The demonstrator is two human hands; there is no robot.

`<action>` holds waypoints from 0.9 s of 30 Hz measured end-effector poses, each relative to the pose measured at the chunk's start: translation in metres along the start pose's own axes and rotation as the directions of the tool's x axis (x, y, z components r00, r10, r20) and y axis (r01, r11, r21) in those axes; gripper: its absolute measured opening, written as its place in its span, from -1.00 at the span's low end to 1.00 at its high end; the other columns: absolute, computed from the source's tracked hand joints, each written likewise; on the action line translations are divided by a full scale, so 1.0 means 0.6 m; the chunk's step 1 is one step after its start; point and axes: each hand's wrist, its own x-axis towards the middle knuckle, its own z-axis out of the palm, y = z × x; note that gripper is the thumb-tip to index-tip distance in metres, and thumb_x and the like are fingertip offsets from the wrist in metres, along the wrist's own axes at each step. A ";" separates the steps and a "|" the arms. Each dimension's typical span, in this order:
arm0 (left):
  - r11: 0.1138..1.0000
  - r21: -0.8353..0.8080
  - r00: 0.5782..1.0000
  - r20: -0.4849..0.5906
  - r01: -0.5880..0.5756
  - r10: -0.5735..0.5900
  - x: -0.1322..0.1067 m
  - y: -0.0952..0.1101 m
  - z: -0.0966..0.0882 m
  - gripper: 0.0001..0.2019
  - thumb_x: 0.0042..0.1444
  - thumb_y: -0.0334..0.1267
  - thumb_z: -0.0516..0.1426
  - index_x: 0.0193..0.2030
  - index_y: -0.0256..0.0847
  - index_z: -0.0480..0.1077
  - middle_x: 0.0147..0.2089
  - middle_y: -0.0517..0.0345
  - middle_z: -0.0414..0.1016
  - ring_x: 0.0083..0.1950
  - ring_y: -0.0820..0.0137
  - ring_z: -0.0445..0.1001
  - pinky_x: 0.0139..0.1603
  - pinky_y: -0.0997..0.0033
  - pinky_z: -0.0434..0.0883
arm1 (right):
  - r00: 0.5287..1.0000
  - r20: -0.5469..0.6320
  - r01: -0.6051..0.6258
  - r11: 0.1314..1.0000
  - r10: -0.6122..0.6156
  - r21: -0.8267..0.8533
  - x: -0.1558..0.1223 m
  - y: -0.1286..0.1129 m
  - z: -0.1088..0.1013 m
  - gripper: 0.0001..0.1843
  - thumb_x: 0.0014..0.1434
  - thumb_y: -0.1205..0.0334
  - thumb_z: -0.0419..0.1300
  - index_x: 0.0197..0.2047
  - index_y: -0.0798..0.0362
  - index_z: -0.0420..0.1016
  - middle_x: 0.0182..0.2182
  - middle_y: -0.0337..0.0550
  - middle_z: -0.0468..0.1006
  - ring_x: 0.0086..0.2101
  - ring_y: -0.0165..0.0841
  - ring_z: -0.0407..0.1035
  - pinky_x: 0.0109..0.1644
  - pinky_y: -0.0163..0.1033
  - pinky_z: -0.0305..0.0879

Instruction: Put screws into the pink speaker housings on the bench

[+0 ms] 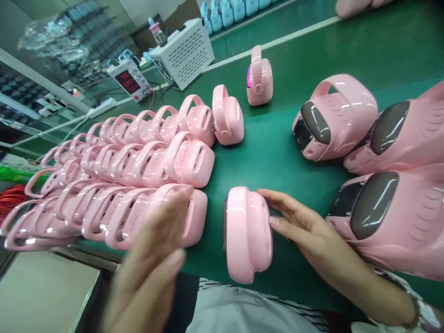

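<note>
A pink device with a carry handle (255,231) stands on the green bench top, its dark front turned left and its handle facing me. My right hand (305,226) is at its right side, fingers stretched out and thumb apart, the tips touching or almost touching the shell. My left hand (152,259) is blurred by motion, its fingers extended and holding nothing that I can see. It passes in front of the nearest row of pink handled devices (196,217), partly hiding one.
More rows of pink devices (194,159) fill the left. Larger pink units with dark windows (338,115) crowd the right. Farther back stand a pink device with a lit purple front (262,83), a white perforated box (187,53), a power supply with red digits (129,82) and blue units (227,13).
</note>
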 end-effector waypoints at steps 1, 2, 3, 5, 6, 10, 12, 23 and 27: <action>0.996 -0.081 0.999 0.038 0.030 -0.027 -0.011 -0.027 0.005 -0.58 0.10 -0.23 0.20 0.13 0.17 0.41 0.27 0.34 0.37 0.33 0.30 0.26 0.27 0.36 0.33 | 1.000 -0.001 0.018 1.000 -0.018 -0.012 0.001 0.000 0.001 -0.54 0.10 0.06 0.31 0.09 -0.10 0.44 0.18 -0.14 0.41 0.17 -0.14 0.27 0.14 -0.08 0.36; 0.984 -0.157 0.993 0.091 0.084 -0.070 -0.012 -0.049 0.016 -0.56 0.09 -0.26 0.18 0.13 0.15 0.41 0.26 0.35 0.38 0.33 0.30 0.26 0.28 0.39 0.32 | 0.999 0.000 0.034 0.999 -0.034 -0.023 0.001 -0.001 0.002 -0.54 0.10 0.07 0.31 0.08 -0.10 0.44 0.17 -0.13 0.42 0.17 -0.13 0.27 0.12 -0.08 0.37; 0.967 -0.211 0.982 0.152 0.144 -0.113 -0.005 -0.066 0.030 -0.55 0.10 -0.28 0.16 0.15 0.10 0.41 0.25 0.31 0.40 0.31 0.27 0.29 0.27 0.37 0.33 | 0.999 0.003 0.051 0.998 -0.051 -0.032 0.002 -0.001 0.002 -0.54 0.09 0.08 0.32 0.07 -0.09 0.45 0.15 -0.13 0.44 0.17 -0.13 0.28 0.12 -0.09 0.37; 0.952 -0.225 0.960 0.236 0.206 -0.152 0.017 -0.084 0.058 -0.57 0.10 -0.31 0.15 0.14 0.01 0.41 0.20 0.23 0.44 0.24 0.23 0.38 0.23 0.31 0.36 | 0.997 0.010 0.079 0.996 -0.079 -0.046 0.003 -0.003 0.003 -0.54 0.08 0.11 0.33 0.06 -0.08 0.45 0.14 -0.13 0.45 0.16 -0.15 0.29 0.11 -0.10 0.37; 0.958 -0.206 0.957 0.254 0.198 -0.143 0.027 -0.086 0.068 -0.58 0.10 -0.31 0.15 0.13 -0.01 0.41 0.18 0.21 0.45 0.21 0.23 0.39 0.21 0.32 0.37 | 0.996 0.016 0.089 0.995 -0.088 -0.048 0.003 -0.003 0.003 -0.55 0.07 0.12 0.33 0.05 -0.07 0.44 0.13 -0.13 0.46 0.15 -0.16 0.30 0.11 -0.11 0.37; 0.970 -0.164 0.951 0.280 0.181 -0.130 0.043 -0.073 0.074 -0.55 -0.01 -0.27 0.28 0.07 -0.04 0.43 0.14 0.20 0.47 0.19 0.25 0.40 0.12 0.45 0.41 | 0.994 0.043 0.100 0.994 -0.098 -0.039 0.003 -0.004 0.001 -0.54 0.06 0.19 0.34 0.06 -0.07 0.43 0.14 -0.16 0.45 0.12 -0.20 0.34 0.09 -0.14 0.38; 0.968 -0.159 0.948 0.284 0.193 -0.143 0.042 -0.068 0.069 -0.53 -0.09 -0.24 0.32 0.03 -0.05 0.45 0.08 0.19 0.51 0.10 0.24 0.46 0.03 0.44 0.45 | 0.995 0.041 0.089 0.995 -0.087 -0.036 0.003 -0.005 0.000 -0.52 0.04 0.20 0.35 0.06 -0.08 0.44 0.14 -0.16 0.45 0.11 -0.19 0.35 0.10 -0.13 0.38; 0.955 -0.235 0.940 0.328 0.180 -0.096 0.044 -0.088 0.072 -0.51 -0.11 -0.10 0.32 0.02 0.01 0.44 0.09 0.11 0.47 0.00 0.10 0.48 -0.05 0.20 0.49 | 0.999 0.016 0.029 1.000 -0.029 -0.012 0.001 -0.003 -0.002 -0.49 0.04 0.20 0.39 0.08 -0.12 0.44 0.16 -0.18 0.43 0.10 -0.20 0.35 0.12 -0.13 0.37; 0.967 -0.209 0.945 0.317 0.147 -0.075 0.043 -0.082 0.070 -0.59 -0.05 -0.16 0.28 0.00 0.05 0.45 0.07 0.21 0.48 -0.03 0.21 0.49 -0.07 0.32 0.49 | 0.999 0.013 0.040 0.999 -0.039 -0.034 0.001 -0.004 -0.003 -0.49 0.04 0.20 0.39 0.08 -0.12 0.44 0.16 -0.17 0.42 0.12 -0.18 0.34 0.13 -0.10 0.36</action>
